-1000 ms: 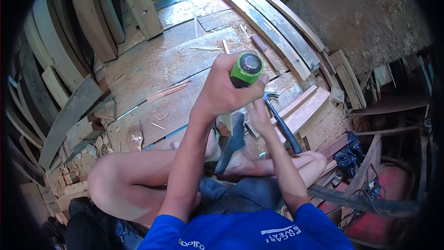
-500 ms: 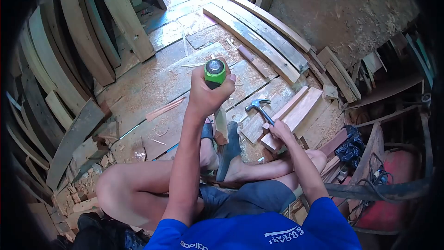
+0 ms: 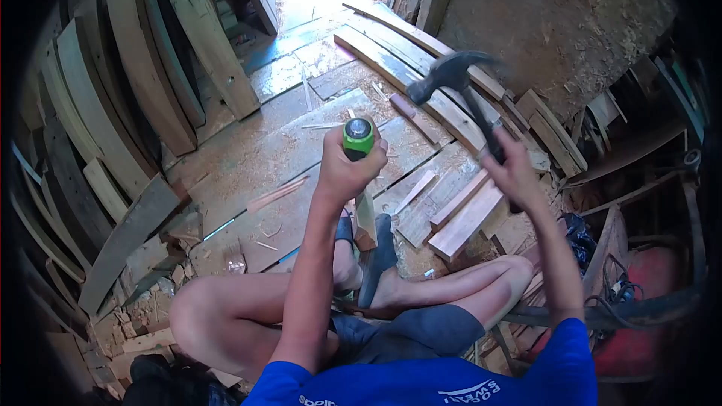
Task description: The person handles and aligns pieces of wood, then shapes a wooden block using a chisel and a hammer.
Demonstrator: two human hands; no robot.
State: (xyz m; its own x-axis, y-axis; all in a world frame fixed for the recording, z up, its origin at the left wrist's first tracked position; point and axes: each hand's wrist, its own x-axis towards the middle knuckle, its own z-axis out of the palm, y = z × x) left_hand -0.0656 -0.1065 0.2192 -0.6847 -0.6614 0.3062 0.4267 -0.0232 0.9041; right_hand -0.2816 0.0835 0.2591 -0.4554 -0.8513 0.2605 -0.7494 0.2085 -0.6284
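Note:
My left hand (image 3: 342,169) is closed around the green handle of a chisel (image 3: 359,137), its round metal cap facing up at me. The hand hides the chisel's blade. Below, a narrow wooden piece (image 3: 365,218) lies between my feet, one of them in a dark shoe (image 3: 378,259). Up to the right, my right hand (image 3: 515,169) grips the dark handle of a claw hammer (image 3: 451,75). The hammer head is raised off the floor, apart from the chisel, and its claw is slightly blurred.
Pale wooden blocks (image 3: 468,222) lie by my right knee. Long curved beams (image 3: 406,68) stretch across the floor ahead, and curved planks (image 3: 139,53) lean at the left. Shavings cover the floorboards (image 3: 293,143). A red wheelbarrow (image 3: 647,278) and a black plastic bag (image 3: 575,229) are at the right.
My right hand has lifted the hammer from beside the wooden blocks, up and to the right. My left hand still holds the chisel in nearly the same place.

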